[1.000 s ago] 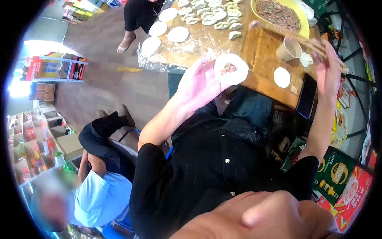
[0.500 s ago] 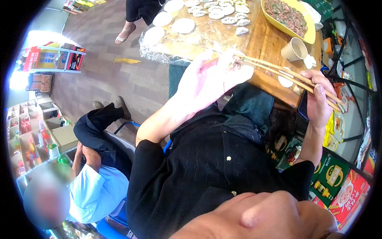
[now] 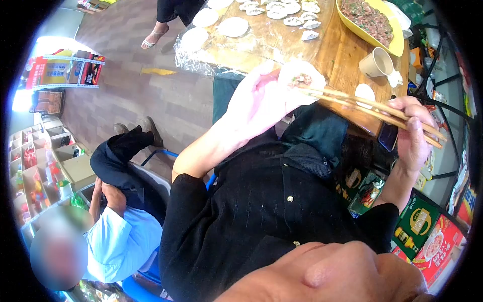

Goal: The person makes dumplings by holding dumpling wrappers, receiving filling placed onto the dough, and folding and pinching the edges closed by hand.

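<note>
My left hand [image 3: 256, 103] holds up a round white dumpling wrapper [image 3: 313, 75], its fingers partly behind it. A small lump of meat filling [image 3: 302, 79] lies on the wrapper. In my right hand [image 3: 415, 126] is a pair of wooden chopsticks [image 3: 375, 106], their tips at the wrapper just below the filling. Beyond my hands, on the wooden table, a yellow bowl [image 3: 397, 43] holds minced meat with green bits. A paper cup [image 3: 376, 64] stands nearer, and a single wrapper [image 3: 365, 94] lies close to the table edge.
Folded dumplings [image 3: 293, 21] and flat wrappers [image 3: 233, 27] lie on clear plastic film at the far left of the table. A dark phone [image 3: 387, 135] is at the table's right edge. A seated person in a light blue shirt [image 3: 123, 241] is to my left.
The wrapper in my left hand now faces up more openly, showing the filling. The chopsticks have shifted slightly right and down with my right hand, their tips lower on the wrapper.
</note>
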The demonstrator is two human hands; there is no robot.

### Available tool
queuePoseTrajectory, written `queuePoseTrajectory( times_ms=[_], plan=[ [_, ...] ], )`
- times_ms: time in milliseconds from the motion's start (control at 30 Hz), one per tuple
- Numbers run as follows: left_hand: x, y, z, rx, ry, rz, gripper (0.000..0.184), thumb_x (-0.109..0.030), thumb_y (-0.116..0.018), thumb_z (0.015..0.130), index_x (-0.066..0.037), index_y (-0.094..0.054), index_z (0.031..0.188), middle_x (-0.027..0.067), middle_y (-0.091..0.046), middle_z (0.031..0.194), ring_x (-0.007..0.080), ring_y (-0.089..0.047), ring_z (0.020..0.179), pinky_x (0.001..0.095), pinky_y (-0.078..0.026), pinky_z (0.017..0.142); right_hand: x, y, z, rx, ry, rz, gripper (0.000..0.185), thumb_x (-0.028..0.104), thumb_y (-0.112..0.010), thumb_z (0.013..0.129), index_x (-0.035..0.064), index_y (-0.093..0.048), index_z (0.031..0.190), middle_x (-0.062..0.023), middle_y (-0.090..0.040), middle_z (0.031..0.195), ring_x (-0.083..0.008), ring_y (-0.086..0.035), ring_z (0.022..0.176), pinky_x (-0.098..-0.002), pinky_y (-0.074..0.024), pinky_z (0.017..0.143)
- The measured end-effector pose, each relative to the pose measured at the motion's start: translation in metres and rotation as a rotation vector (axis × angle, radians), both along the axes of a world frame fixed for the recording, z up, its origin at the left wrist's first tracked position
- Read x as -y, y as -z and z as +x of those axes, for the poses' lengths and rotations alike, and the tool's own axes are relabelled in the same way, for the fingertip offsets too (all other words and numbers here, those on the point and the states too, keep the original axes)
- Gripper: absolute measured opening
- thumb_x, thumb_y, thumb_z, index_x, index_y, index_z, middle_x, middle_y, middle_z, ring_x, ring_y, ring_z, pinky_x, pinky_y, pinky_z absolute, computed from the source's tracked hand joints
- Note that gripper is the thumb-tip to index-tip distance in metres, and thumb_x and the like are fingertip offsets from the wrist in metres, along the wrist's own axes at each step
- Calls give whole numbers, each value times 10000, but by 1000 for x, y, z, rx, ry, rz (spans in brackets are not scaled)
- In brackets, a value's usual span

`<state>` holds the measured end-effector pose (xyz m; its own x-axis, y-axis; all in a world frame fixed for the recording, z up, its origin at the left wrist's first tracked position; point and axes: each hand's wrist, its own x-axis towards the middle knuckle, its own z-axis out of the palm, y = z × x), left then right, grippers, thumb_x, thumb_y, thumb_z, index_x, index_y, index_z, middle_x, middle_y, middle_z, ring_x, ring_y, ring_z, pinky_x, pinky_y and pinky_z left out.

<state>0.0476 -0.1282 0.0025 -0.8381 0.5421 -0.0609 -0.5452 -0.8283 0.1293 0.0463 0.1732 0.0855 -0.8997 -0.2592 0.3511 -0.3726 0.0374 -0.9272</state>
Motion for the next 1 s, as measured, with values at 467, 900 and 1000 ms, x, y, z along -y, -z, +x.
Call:
queuePoseTrajectory(
  times_ms=[467,900,1000],
  plan=[
    [3,-2,3,-24,-14,-53,582,-367,-397,973,92,-383,1329,241,-468,1349,356,-471,1252,456,-316,1116,-1,16,-8,76,-46,-47,187,135,-546,912,-27,-595,991,-233,-628,1001,-319,-628,952,-470,-485,908],
    [6,-6,7,-37,8,-89,646,-389,-426,970,90,-307,1386,250,-384,1431,391,-395,1315,489,-268,1137,9,7,-2,-165,-55,19,262,247,-594,864,-10,-640,881,-216,-683,940,-309,-656,845,-425,-512,794],
    [4,-4,8,-40,13,-99,636,-381,-426,972,95,-318,1381,247,-400,1422,375,-400,1316,483,-272,1136,10,11,-7,-192,10,212,269,250,-591,868,-13,-641,892,-213,-683,939,-308,-652,838,-427,-508,797]
  ],
)
